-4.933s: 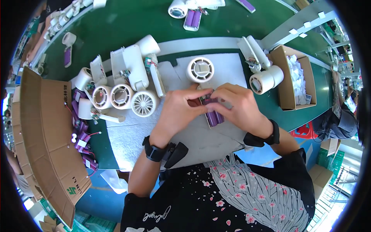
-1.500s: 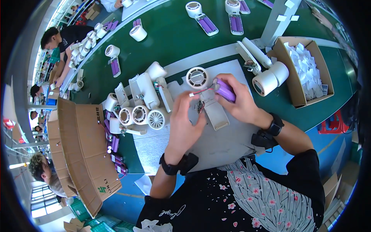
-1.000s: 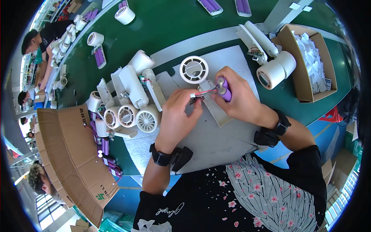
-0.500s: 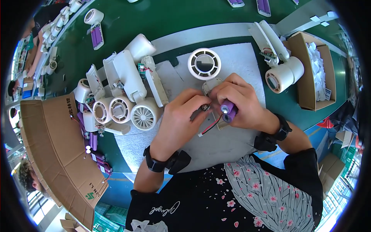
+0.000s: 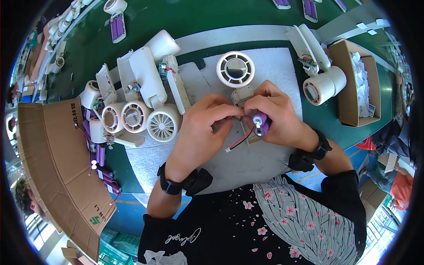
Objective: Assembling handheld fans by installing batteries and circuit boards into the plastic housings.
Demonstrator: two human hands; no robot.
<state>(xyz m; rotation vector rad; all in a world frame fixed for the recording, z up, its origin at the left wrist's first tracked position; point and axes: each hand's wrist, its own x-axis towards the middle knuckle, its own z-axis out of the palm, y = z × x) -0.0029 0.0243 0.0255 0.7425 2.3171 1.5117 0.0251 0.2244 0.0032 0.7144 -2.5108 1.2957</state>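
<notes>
your right hand [image 5: 284,117] is curled round the purple battery pack [image 5: 260,121], over the white handle shell [image 5: 243,94], one end facing you, perhaps so the red-and-black lead [image 5: 243,140] hangs clear. your left hand [image 5: 203,128] is half closed beside it (i cannot tell whether it pinches anything). the fan head [image 5: 236,69] lies face up on the pale mat [image 5: 280,73], probably to spare it scuffs.

Centre, the white round plastic fan head [image 5: 236,69] lies on the pale rectangular mat [image 5: 282,70], spread over the green flat counter [image 5: 198,13]. Left, clustered white cylindrical plastic fans [image 5: 152,79]; farther left, purple cylindrical batteries [image 5: 100,155], then a brown cardboard box [image 5: 57,172]! Right, a white plastic fan assembly [image 5: 322,87], then an open brown carton [image 5: 345,88], white paper slips [image 5: 362,84] inside!
</notes>
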